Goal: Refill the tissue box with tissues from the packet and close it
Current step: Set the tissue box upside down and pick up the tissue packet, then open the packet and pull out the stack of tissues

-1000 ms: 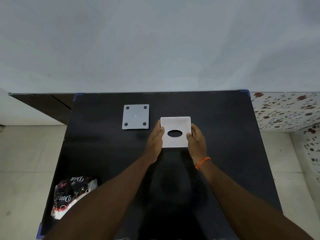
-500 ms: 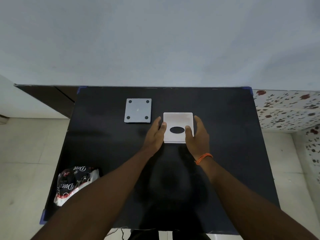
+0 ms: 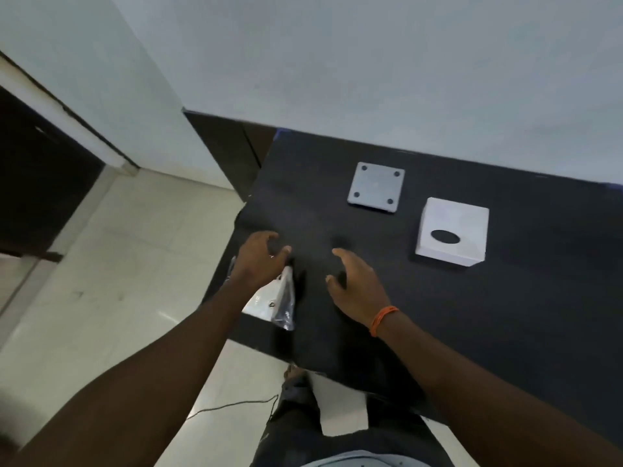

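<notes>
Right, we're over the near-left corner of the black table [image 3: 438, 315] and both hands are going for the tissue packet [image 3: 276, 298], which sits at that corner, mostly hidden under our left hand [image 3: 258, 261]. That hand hovers over the packet with fingers curled and apart; we can't tell if it's touching the plastic yet. Our right hand [image 3: 354, 284], the one with the orange wrist thread [image 3: 382, 318], is beside the packet, fingers spread wide, holding nothing.

Well apart from us, toward the table's far right, the white tissue box [image 3: 453, 230] rests with its oval slot facing up and dark, no tissue poking out. Just beside it to the left, nearer the far edge, lies the grey base plate [image 3: 376, 187] with four dark feet showing, off the box.

So by our reckoning the box is opened and that's all. Still ahead: grab the packet, get tissues out, load them, and fit the plate on again.
</notes>
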